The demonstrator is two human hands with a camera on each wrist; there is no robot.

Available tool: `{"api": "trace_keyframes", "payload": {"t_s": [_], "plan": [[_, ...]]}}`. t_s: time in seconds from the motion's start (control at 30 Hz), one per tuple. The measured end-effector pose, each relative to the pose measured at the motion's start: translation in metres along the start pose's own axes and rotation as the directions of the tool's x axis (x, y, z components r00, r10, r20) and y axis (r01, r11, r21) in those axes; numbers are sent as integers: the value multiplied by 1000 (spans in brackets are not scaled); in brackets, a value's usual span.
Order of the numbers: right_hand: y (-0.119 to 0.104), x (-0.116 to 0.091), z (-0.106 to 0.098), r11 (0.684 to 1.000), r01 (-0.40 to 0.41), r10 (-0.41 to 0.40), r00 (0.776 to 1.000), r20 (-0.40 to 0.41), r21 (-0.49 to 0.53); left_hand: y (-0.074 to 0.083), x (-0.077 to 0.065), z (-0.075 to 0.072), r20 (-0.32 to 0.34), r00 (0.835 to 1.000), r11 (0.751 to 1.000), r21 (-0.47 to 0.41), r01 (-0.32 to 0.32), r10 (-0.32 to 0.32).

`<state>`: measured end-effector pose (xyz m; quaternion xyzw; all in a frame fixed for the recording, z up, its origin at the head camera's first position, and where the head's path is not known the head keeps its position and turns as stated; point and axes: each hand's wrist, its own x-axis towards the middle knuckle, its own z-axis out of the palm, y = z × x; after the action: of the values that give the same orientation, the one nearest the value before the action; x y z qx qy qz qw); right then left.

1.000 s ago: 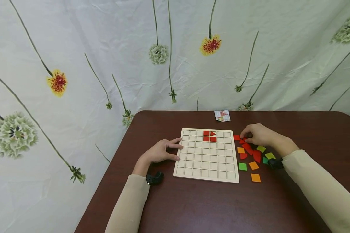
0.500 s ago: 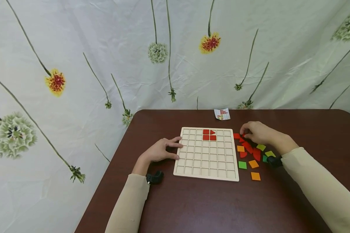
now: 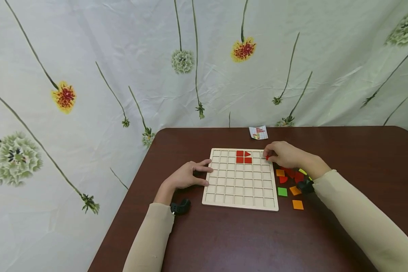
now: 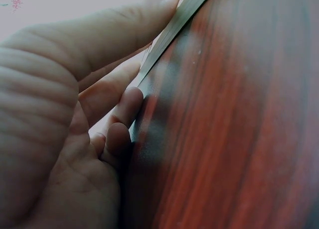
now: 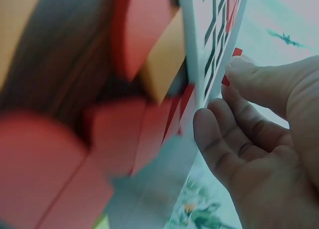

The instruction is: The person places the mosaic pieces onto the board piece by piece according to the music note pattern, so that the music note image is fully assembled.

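Note:
A pale wooden board point(image 3: 236, 189) with a grid of square cells lies on the dark table. Near its back edge sit a few red pieces point(image 3: 240, 159), squares and a triangle. My left hand point(image 3: 187, 175) rests at the board's left edge, thumb and fingers spread along it and touching the rim; the left wrist view shows the thumb against that edge. Over the back right corner, my right hand point(image 3: 285, 154) pinches a small red tile point(image 5: 237, 52) between thumb and fingertips. Most of that tile is hidden by the fingers, so I cannot tell its shape.
Loose pieces lie right of the board: a green square point(image 3: 282, 192), orange squares point(image 3: 297, 204), red pieces point(image 3: 283, 180) and yellow-green ones partly under the right wrist. A small printed card point(image 3: 258, 132) lies behind the board. A flowered cloth point(image 3: 139, 56) hangs beyond the table.
My right hand has moved left from the loose pieces to the board's back right corner, carrying a red tile. The left hand keeps its place at the board's edge.

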<state>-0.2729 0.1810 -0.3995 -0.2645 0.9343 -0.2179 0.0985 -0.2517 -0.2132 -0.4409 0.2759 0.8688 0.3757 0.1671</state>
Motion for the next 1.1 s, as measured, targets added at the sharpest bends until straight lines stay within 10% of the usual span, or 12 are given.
{"api": "trace_keyframes", "payload": {"t_s": [1.1], "plan": [[-20,28,18,999,30,-29,999,34,-19,-3,5,1,-7,1000,1000,1,8,-8]]}}
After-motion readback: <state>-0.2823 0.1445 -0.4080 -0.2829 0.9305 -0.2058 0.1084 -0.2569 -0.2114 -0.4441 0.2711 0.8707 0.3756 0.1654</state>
